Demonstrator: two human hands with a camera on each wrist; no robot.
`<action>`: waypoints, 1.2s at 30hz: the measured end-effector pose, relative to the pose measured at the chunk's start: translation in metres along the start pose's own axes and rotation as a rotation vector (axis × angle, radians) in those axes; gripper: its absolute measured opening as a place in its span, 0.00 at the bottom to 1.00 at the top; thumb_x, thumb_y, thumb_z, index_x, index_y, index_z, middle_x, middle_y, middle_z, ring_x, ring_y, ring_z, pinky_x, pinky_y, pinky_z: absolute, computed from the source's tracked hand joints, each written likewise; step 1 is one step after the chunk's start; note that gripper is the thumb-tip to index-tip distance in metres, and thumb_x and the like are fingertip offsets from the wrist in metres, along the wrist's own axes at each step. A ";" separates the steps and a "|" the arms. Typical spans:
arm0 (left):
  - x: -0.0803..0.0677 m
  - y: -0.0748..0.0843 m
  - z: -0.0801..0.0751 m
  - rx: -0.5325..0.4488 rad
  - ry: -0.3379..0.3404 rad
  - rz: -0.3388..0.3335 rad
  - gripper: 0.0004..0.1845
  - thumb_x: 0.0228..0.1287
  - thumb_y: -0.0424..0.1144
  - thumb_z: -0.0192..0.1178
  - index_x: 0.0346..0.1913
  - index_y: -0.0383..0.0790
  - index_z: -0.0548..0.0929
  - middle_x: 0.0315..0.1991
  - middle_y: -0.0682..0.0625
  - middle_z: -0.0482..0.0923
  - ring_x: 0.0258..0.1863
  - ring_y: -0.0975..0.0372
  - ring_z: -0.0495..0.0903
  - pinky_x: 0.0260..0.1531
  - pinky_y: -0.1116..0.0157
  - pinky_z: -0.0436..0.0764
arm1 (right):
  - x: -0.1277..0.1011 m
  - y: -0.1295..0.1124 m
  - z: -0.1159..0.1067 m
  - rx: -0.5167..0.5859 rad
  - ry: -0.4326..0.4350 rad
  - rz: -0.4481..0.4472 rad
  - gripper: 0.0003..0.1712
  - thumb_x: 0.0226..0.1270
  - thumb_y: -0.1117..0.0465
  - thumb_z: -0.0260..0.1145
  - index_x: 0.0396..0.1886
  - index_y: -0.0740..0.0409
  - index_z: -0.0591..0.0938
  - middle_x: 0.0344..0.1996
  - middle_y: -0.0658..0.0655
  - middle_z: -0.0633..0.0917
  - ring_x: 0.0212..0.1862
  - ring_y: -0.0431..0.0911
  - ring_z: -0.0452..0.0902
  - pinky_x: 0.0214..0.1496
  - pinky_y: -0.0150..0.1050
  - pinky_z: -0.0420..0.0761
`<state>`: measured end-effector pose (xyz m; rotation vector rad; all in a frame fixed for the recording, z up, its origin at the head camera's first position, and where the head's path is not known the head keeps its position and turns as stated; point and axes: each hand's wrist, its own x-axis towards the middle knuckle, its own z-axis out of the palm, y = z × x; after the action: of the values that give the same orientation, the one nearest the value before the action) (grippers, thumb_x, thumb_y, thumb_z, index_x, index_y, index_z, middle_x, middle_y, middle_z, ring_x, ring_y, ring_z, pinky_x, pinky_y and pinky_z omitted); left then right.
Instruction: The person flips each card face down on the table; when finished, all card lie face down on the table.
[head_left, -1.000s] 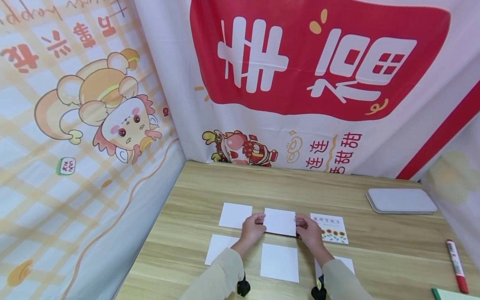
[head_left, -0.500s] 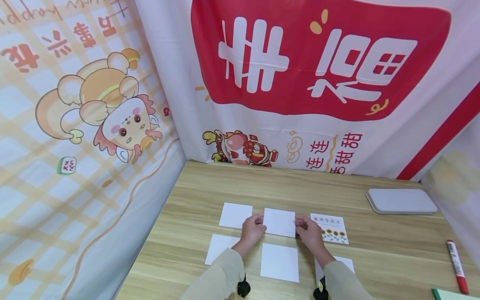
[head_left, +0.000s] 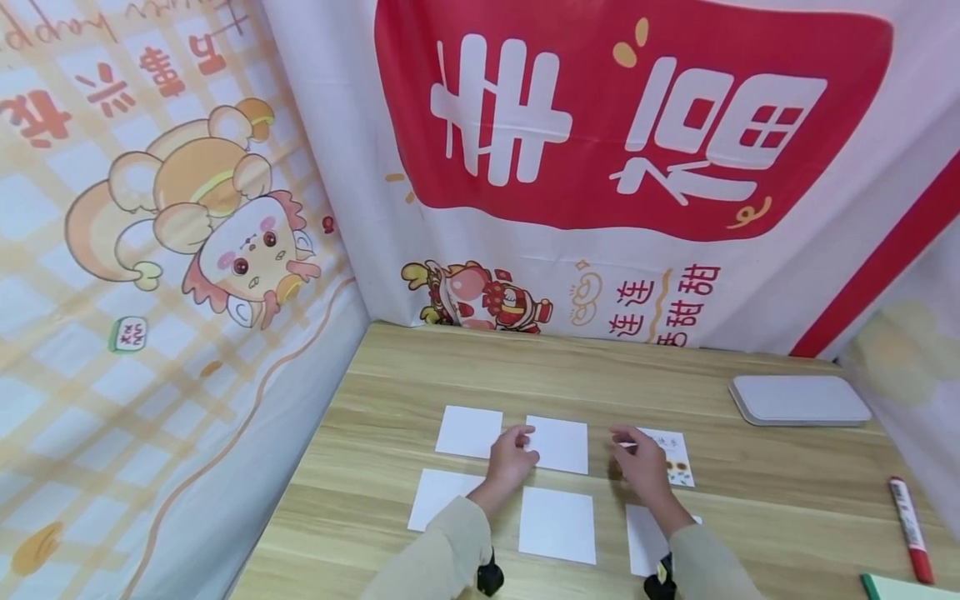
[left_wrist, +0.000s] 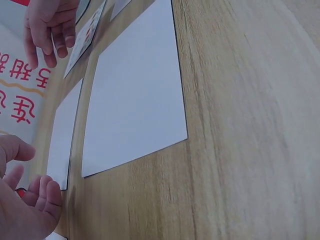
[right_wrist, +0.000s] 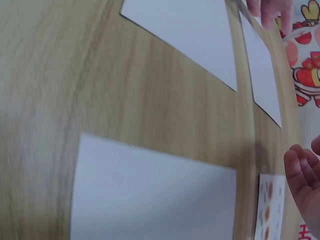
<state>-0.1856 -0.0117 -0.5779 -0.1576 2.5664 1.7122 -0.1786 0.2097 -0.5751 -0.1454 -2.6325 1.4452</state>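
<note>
A white card (head_left: 564,446) lies flat in the middle of the back row on the table. My left hand (head_left: 510,462) is at its left edge, fingers loosely bent and nothing gripped; whether the fingertips touch the card I cannot tell. Right of that card, apart from it, my right hand (head_left: 643,467) hovers with relaxed fingers, holding nothing. It partly covers a card printed with sunflowers and Chinese characters (head_left: 681,472). In the right wrist view, the right hand's fingers (right_wrist: 298,172) are loosely curled beside the printed card (right_wrist: 269,210).
Other blank white cards lie at back left (head_left: 467,431), front left (head_left: 441,496), front middle (head_left: 557,527) and front right (head_left: 643,540). A pale flat case (head_left: 799,398), a red-capped marker (head_left: 911,529) and a green-edged item (head_left: 900,588) are on the right. Printed cloths (head_left: 637,283) hang behind the table.
The back middle card, held at both side edges before, now lies released on the table. My right hand has moved right, over the printed card; my left hand has shifted slightly right.
</note>
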 end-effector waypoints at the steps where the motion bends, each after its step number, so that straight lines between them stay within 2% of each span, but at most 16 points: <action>1: 0.000 0.002 0.002 0.001 -0.002 0.003 0.24 0.42 0.24 0.63 0.48 0.38 0.80 0.36 0.47 0.76 0.31 0.63 0.73 0.34 0.67 0.78 | 0.001 0.001 -0.005 0.004 0.005 0.002 0.17 0.55 0.74 0.59 0.46 0.65 0.80 0.38 0.63 0.82 0.36 0.50 0.78 0.34 0.32 0.78; 4: 0.000 0.007 0.009 -0.010 -0.008 0.014 0.23 0.41 0.24 0.63 0.47 0.38 0.80 0.35 0.46 0.76 0.28 0.64 0.73 0.30 0.69 0.77 | 0.003 0.008 -0.024 -0.023 0.021 0.025 0.18 0.55 0.73 0.58 0.48 0.65 0.79 0.40 0.64 0.82 0.37 0.51 0.78 0.35 0.33 0.78; 8: -0.001 0.014 0.022 -0.029 -0.016 0.033 0.22 0.40 0.23 0.63 0.44 0.37 0.81 0.33 0.47 0.76 0.26 0.65 0.72 0.27 0.70 0.76 | 0.007 0.022 -0.053 -0.092 0.057 0.077 0.18 0.57 0.72 0.57 0.49 0.66 0.77 0.42 0.66 0.80 0.40 0.55 0.76 0.40 0.43 0.78; 11: -0.002 0.019 0.033 -0.034 -0.034 0.040 0.22 0.39 0.23 0.63 0.44 0.36 0.81 0.32 0.48 0.77 0.26 0.65 0.72 0.27 0.70 0.76 | 0.009 0.036 -0.071 -0.120 0.071 0.139 0.19 0.59 0.70 0.57 0.52 0.65 0.76 0.44 0.67 0.79 0.42 0.57 0.76 0.42 0.46 0.77; 17: -0.006 0.026 0.051 -0.028 -0.114 0.048 0.22 0.40 0.24 0.63 0.45 0.37 0.81 0.34 0.48 0.78 0.29 0.64 0.75 0.31 0.70 0.77 | 0.002 0.062 -0.095 -0.120 0.025 0.229 0.20 0.61 0.66 0.59 0.54 0.68 0.74 0.46 0.70 0.76 0.47 0.62 0.73 0.42 0.50 0.78; 20: -0.009 0.027 0.058 -0.017 -0.149 0.066 0.23 0.40 0.23 0.62 0.46 0.35 0.81 0.34 0.47 0.78 0.32 0.61 0.76 0.32 0.69 0.78 | -0.002 0.070 -0.098 -0.127 -0.011 0.233 0.21 0.59 0.66 0.60 0.53 0.70 0.73 0.46 0.72 0.76 0.48 0.65 0.72 0.44 0.53 0.77; 25: -0.012 0.029 0.069 -0.035 -0.175 0.088 0.24 0.38 0.20 0.61 0.46 0.32 0.80 0.35 0.45 0.79 0.37 0.56 0.78 0.34 0.69 0.78 | -0.003 0.074 -0.098 -0.136 -0.009 0.213 0.20 0.59 0.66 0.61 0.52 0.69 0.74 0.45 0.71 0.77 0.48 0.65 0.73 0.47 0.54 0.76; 32: -0.013 0.034 0.084 -0.088 -0.193 0.024 0.26 0.44 0.20 0.59 0.52 0.32 0.77 0.39 0.43 0.79 0.39 0.55 0.78 0.36 0.67 0.80 | -0.002 0.070 -0.096 -0.134 -0.012 0.205 0.20 0.59 0.68 0.60 0.52 0.70 0.74 0.45 0.71 0.77 0.48 0.65 0.73 0.47 0.55 0.76; 36: -0.012 0.037 0.093 -0.099 -0.206 -0.007 0.27 0.45 0.20 0.57 0.54 0.33 0.75 0.42 0.42 0.78 0.43 0.52 0.77 0.41 0.63 0.79 | -0.002 0.069 -0.095 -0.131 -0.004 0.209 0.20 0.59 0.68 0.60 0.52 0.70 0.74 0.45 0.71 0.77 0.48 0.65 0.73 0.47 0.55 0.75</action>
<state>-0.1791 0.0888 -0.5783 0.0054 2.3352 1.7524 -0.1594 0.3250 -0.5835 -0.4438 -2.7851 1.3280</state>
